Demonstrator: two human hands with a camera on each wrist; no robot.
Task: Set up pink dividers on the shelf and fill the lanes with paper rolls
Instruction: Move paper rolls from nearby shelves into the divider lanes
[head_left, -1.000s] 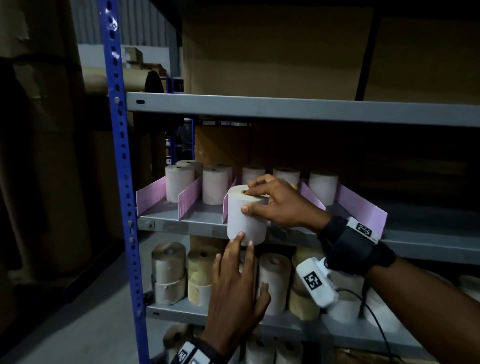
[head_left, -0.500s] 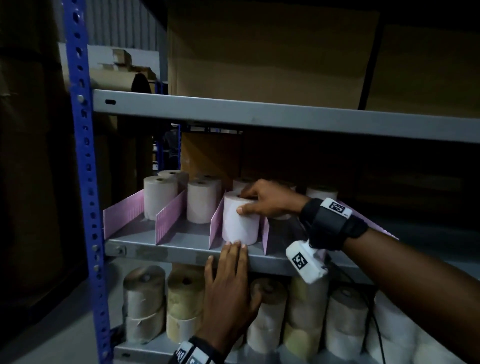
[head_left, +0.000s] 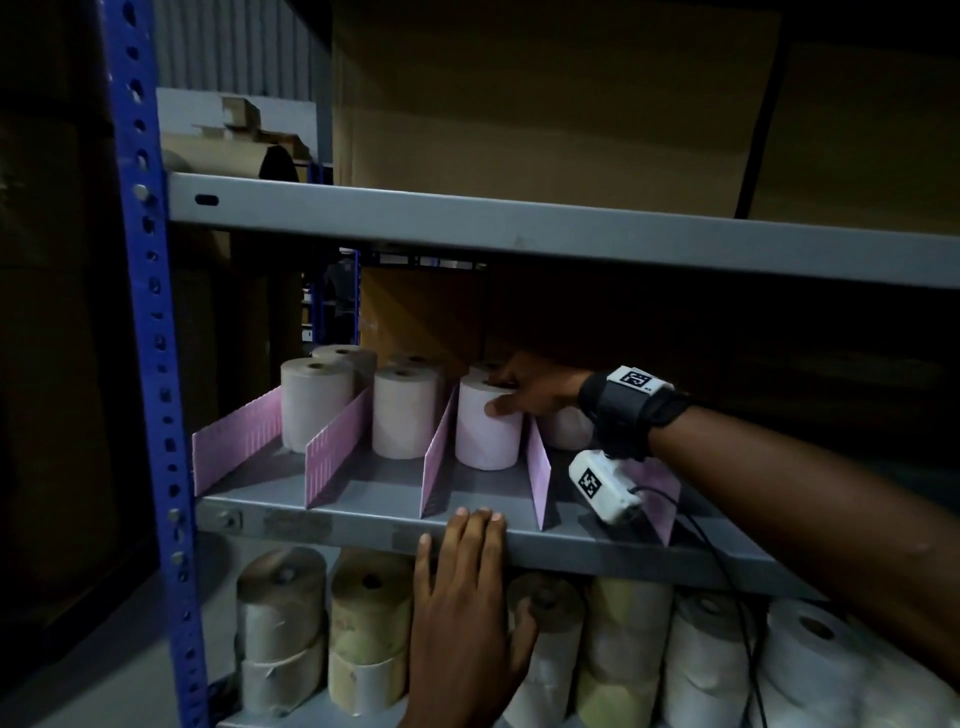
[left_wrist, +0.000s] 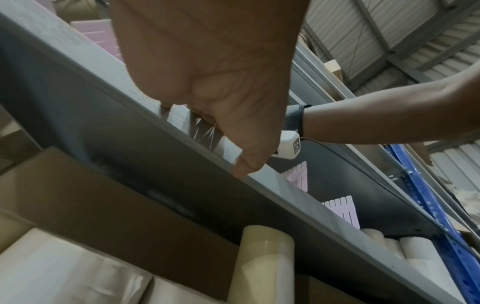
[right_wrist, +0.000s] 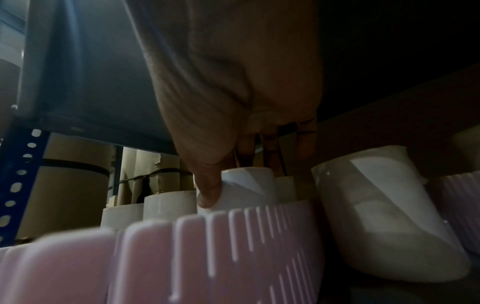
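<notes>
Our grey metal shelf (head_left: 363, 525) and its load

We see pink dividers (head_left: 336, 453) standing upright on it, forming lanes, with paper rolls (head_left: 404, 413) standing on end between them.

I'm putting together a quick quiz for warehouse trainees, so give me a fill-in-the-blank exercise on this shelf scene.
1. The right hand grips a paper roll standing in the ____ lane from the left.
2. The dividers between the lanes are ____ in colour.
3. The left hand rests its fingertips on the shelf's front ____.

Missing words: third; pink; edge
</notes>
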